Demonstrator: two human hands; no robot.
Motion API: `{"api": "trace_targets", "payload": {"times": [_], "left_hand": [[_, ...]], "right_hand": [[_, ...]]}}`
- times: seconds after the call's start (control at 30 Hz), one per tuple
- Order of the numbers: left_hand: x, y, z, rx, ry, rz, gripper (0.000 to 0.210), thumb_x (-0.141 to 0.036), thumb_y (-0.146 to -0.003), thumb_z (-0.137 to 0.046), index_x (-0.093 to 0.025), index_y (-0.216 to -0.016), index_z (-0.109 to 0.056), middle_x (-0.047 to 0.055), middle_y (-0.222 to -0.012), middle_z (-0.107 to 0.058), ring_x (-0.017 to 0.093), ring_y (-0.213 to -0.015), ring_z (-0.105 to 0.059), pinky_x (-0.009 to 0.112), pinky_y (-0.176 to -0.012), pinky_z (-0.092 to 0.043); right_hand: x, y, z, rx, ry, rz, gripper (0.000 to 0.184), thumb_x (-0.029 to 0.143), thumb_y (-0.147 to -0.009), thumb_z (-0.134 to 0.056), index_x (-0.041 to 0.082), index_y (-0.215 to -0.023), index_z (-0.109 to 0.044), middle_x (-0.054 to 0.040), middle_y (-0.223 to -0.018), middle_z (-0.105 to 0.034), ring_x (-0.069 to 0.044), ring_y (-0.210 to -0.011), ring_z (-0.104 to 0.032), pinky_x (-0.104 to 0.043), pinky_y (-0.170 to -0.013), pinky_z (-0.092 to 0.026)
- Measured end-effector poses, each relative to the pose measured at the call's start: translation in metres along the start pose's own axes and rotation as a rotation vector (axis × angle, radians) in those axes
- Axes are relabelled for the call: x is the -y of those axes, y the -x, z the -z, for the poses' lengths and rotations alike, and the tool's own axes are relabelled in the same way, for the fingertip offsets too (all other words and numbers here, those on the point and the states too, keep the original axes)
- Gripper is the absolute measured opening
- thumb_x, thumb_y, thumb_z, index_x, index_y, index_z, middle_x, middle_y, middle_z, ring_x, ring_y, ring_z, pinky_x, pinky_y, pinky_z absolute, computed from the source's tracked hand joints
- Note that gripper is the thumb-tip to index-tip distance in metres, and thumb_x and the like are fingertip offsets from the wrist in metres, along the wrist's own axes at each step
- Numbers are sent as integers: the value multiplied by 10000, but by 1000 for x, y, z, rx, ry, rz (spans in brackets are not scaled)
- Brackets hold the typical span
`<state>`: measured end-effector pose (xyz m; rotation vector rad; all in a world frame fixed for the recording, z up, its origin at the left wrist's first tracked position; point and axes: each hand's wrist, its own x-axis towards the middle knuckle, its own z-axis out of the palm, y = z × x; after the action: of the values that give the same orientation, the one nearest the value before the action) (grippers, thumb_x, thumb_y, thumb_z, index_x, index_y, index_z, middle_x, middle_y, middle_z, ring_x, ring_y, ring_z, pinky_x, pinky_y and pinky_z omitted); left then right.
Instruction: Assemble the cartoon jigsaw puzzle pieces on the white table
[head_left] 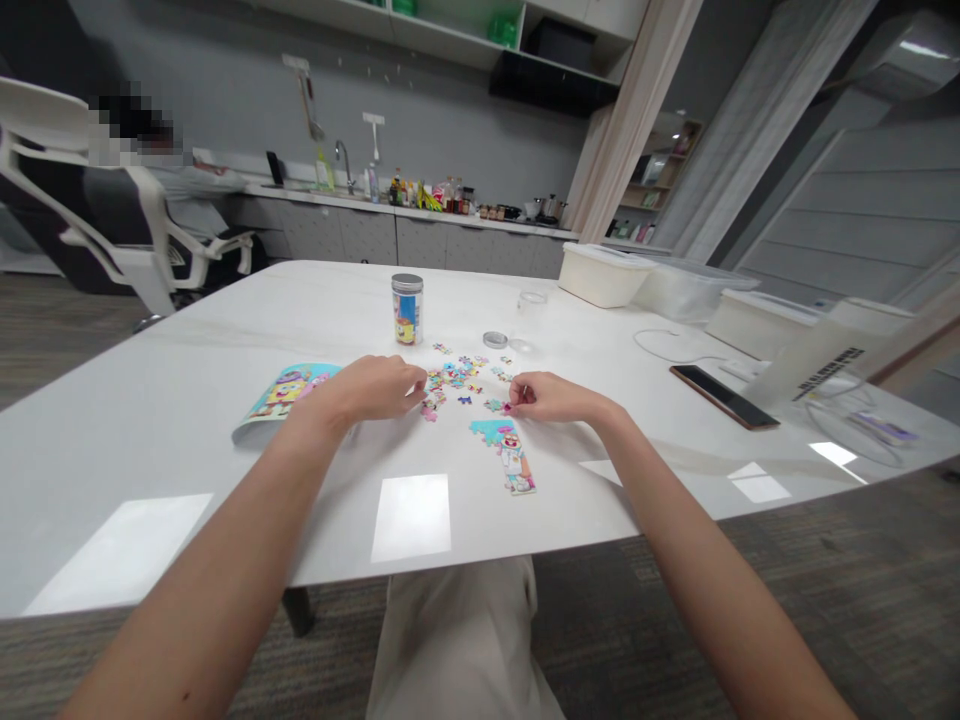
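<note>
Loose jigsaw puzzle pieces (455, 376) lie in a colourful heap on the white table. At the heap's left side is my left hand (379, 388), fingers curled together; whatever they may hold is hidden. My right hand (551, 397) pinches at the right of the heap, with a pink puzzle piece (508, 408) at its fingertips. Just below, a joined corner section of puzzle (514, 455) shows a cartoon figure on turquoise. A curved picture sheet (281, 392) with a yellow cartoon character lies beyond my left forearm, which partly covers it.
Behind the pieces stand a lidded picture jar (407, 310), a clear open jar (532, 315) and a loose silver lid (495, 340). A phone (724, 397), cables and white bins (604, 275) occupy the right side. A person sits in a white-framed chair (142, 240) at far left.
</note>
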<state>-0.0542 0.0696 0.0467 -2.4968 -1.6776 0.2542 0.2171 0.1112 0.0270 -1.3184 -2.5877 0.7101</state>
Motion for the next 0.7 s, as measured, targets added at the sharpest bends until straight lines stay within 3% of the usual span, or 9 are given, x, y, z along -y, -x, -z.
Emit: {"api": "trace_targets", "payload": {"times": [0.23, 0.43, 0.7], "left_hand": [[10, 6, 0, 6, 86, -2, 381, -444, -843, -470, -237, -1122, -627, 90, -864, -680, 225, -798, -636, 301, -712, -432], [4, 4, -1, 12, 127, -67, 400, -528, -824, -477, -255, -1054, -659, 89, -848, -677, 236, -780, -630, 302, -669, -430], [5, 2, -3, 20, 166, -74, 321, -363, -819, -500, -302, -1095, -654, 51, -796, -679, 193, -744, -623, 269, -655, -425]], "right_hand": [[-2, -1, -1, 1, -14, 4, 65, 216, -700, -584, 181, -754, -575, -33, -794, -637, -147, -672, -548, -253, -595, -400], [3, -1, -4, -6, -14, 24, 141, 291, -746, -601, 180, -831, -587, -38, -810, -624, -144, -671, -538, -262, -608, -399], [5, -1, -3, -27, -21, 34, 114, 286, -762, -602, 187, -754, -544, -32, -776, -612, -141, -660, -516, -264, -597, -383]]}}
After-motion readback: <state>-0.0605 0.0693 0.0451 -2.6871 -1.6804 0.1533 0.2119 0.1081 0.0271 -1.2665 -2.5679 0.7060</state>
